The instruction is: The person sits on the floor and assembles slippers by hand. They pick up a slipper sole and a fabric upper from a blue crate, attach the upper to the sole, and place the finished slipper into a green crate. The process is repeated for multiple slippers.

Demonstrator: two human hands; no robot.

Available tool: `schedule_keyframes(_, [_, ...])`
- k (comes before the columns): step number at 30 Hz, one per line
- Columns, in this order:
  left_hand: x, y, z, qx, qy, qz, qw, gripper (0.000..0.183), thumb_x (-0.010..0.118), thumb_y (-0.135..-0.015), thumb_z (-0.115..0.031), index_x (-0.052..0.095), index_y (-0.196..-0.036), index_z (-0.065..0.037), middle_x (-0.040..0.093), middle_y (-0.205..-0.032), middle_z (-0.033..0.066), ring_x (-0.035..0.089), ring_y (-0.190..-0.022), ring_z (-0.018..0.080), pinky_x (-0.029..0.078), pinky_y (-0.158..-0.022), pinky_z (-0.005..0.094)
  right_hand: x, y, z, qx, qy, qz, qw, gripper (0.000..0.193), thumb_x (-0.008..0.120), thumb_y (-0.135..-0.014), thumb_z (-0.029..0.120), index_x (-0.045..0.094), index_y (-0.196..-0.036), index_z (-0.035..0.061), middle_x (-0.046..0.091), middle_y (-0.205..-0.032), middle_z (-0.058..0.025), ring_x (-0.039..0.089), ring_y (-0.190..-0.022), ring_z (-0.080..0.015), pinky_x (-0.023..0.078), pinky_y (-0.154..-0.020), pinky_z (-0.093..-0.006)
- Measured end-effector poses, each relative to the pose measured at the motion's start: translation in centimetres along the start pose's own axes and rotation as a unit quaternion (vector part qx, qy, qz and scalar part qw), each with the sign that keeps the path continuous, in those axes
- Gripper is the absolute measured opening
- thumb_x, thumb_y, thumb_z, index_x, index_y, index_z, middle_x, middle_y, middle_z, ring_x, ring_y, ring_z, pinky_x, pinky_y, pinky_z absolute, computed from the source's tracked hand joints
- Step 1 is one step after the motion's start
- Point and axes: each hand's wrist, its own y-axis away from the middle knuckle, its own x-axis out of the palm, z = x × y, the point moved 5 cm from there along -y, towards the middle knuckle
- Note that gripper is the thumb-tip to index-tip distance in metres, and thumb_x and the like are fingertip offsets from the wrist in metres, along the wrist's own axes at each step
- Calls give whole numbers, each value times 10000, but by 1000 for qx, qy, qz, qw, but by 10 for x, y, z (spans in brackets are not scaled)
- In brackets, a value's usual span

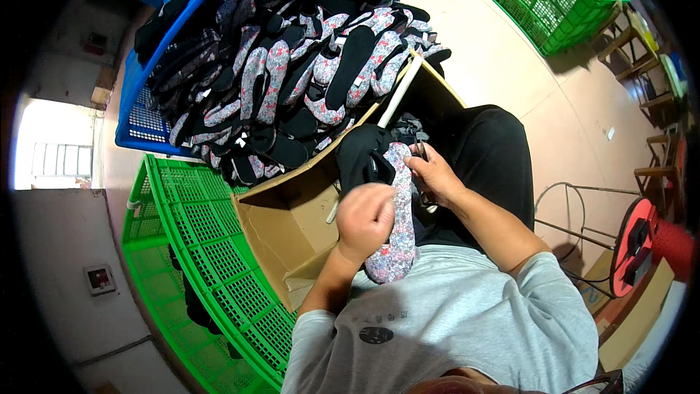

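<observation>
A floral fabric slipper (397,248) in grey, pink and red lies lengthwise over my lap, its sole side long and narrow. My left hand (366,220) is closed in a fist against its left edge, and the fingertips are partly hidden. At the slipper's far end, my right hand (435,175) has its fingers closed around a small dark tool (421,150) that looks like thread snips. Part of that tool is hidden by the fingers. Some grey, crumpled material (408,130) sits just beyond the slipper, between my knees.
A blue basket (131,113) and the open cardboard box (281,230) border a heap of slippers (277,73). Green crates stand at left (211,248) and far right (543,11). A red round stool (633,248) and wooden stools (631,51) stand on my right.
</observation>
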Motion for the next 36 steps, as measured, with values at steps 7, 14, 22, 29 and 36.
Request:
schedule_keyframes(7, [-7,-22,48,-162,15,-20,986,261,718,-784,-87,653,-1020,4,630,-1013,115,616,-924,261,488,-825,343,7,1,-2,-4,-18,7,1000,220,627,-914,241,536,-1076,124,525,-751,48,430,-544,-36,280,-432,-202])
schedule_keyframes(14, [6,-40,55,-220,39,89,971,232,729,-800,-101,657,-998,-5,612,-970,76,605,-886,161,478,-813,280,5,-3,-13,-7,-63,34,997,221,623,-922,227,527,-1088,116,520,-724,51,415,-512,-33,278,-425,-200])
schedule_keyframes(22, [16,-44,65,-235,49,162,957,215,766,-751,-83,682,-929,4,590,-907,60,578,-825,161,465,-749,278,10,-2,-14,-16,-79,26,996,237,619,-930,217,519,-1108,97,536,-744,33,426,-512,-39,293,-421,-211])
schedule_keyframes(29, [6,-73,55,-169,103,175,965,122,731,-779,-40,665,-858,24,586,-921,51,568,-901,137,441,-818,250,12,-1,-15,-5,-124,81,989,251,610,-928,186,503,-1128,77,539,-746,9,429,-508,-50,289,-413,-202])
schedule_keyframes(36, [38,-71,92,-391,431,203,787,98,648,-868,-67,639,-962,-42,640,-923,-5,596,-845,91,458,-797,221,20,4,-17,-36,-156,74,984,263,607,-931,123,479,-1151,56,544,-759,-15,434,-500,-60,313,-411,-209])
